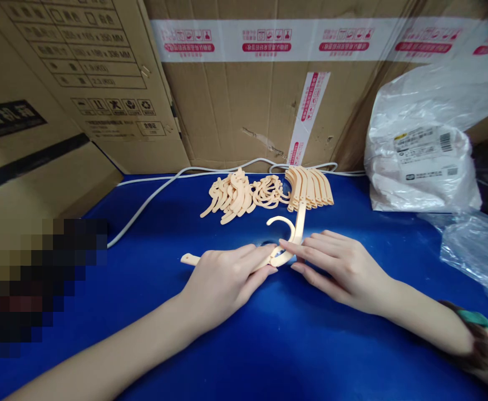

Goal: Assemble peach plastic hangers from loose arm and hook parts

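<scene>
Above the blue tabletop, both hands meet at a beige folding clothes hanger (299,224) with a curved hook. My left hand (229,271) is closed around one hanger arm, whose holed end pokes out to the left. My right hand (344,268) pinches the hanger near its joint with thumb and fingers; the other arm points up and away beside the hook. Fingers partly hide the joint. Beyond the hands lie a pile of beige curved arm pieces (238,195), a heap of beige hooks (267,191) and a neat row of beige hanger arms (310,186).
A white cable (147,199) runs along the back of the blue table (235,351). Cardboard boxes (227,106) wall the back and left. At the right stand a white plastic bag (421,161) with a label and a clear plastic bag (477,250). A pixelated patch covers the left edge.
</scene>
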The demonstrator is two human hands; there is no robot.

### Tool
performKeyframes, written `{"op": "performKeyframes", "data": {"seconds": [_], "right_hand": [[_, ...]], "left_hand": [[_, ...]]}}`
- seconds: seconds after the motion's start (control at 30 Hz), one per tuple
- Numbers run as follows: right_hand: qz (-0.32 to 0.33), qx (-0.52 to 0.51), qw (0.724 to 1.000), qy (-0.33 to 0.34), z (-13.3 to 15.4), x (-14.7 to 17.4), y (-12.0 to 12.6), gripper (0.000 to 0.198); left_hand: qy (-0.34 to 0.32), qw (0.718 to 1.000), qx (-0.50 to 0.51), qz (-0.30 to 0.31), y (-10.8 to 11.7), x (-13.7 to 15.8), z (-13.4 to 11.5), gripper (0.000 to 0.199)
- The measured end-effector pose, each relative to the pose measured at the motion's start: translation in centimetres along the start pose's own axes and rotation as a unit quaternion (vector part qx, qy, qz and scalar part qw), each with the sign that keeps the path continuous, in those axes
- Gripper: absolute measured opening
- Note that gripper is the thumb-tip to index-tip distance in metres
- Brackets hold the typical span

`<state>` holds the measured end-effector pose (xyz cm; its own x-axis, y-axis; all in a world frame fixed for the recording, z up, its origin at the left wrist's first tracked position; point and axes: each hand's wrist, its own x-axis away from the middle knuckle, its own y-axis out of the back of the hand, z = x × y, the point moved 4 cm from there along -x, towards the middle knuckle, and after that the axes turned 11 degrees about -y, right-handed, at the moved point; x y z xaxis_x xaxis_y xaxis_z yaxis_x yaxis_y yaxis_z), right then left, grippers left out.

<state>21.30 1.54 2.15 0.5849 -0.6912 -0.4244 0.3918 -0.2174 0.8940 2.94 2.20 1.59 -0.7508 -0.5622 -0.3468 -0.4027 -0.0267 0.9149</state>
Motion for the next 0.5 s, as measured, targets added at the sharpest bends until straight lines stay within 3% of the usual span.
{"op": "performKeyframes", "data": {"seconds": [0.2, 0.5], "right_hand": [[-0.001, 0.001, 1.000, -0.011, -0.03, -0.06, -0.09, 0.036], [0.010, -0.014, 0.999, -0.051, -0.37, -0.61, -0.02, 0.025]], "left_hand": [[-0.021, 1.000, 0.010, 0.011, -0.06, -0.05, -0.14, 0.027], [-0.001, 0.997, 0.071, 0.025, -0.52, 0.18, 0.73, 0.029]]}}
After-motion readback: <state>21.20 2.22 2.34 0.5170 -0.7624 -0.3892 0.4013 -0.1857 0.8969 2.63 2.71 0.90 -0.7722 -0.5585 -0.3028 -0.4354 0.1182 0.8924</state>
